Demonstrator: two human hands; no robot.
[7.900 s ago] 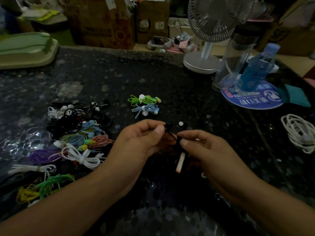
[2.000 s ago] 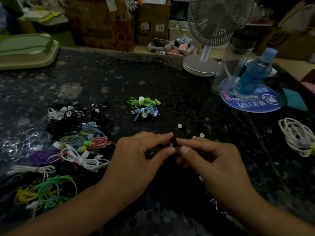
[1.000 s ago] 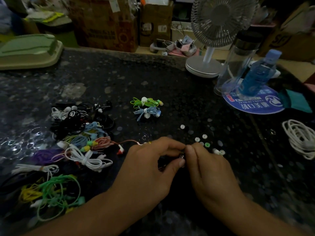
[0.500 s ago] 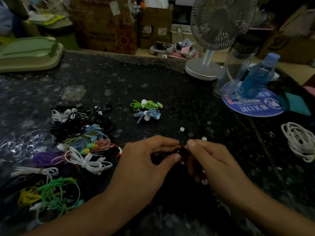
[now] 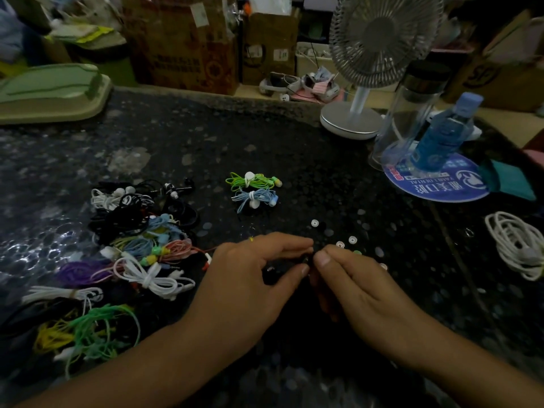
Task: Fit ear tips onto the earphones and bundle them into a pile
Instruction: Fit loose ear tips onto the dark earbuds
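On the dark speckled desk [image 5: 206, 148], the left hand [image 5: 250, 278] and right hand [image 5: 362, 287] meet fingertip to fingertip, both pinching a small black earphone [image 5: 307, 260] between them. Loose ear tips [image 5: 315, 222] lie just beyond the hands. Two bundled earphones [image 5: 253, 189] sit farther back; a tangled pile of earphones [image 5: 132, 245] lies left.

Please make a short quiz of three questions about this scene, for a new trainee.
1. True or false: the green bundle lies nearer the fan than the blue bundle does.
2. What do the left hand and right hand pinch together? A. a black earphone B. the bottle C. the white cable
3. On which side of the hands is the large pile?

Key: 1 true; 2 A; 3 left.
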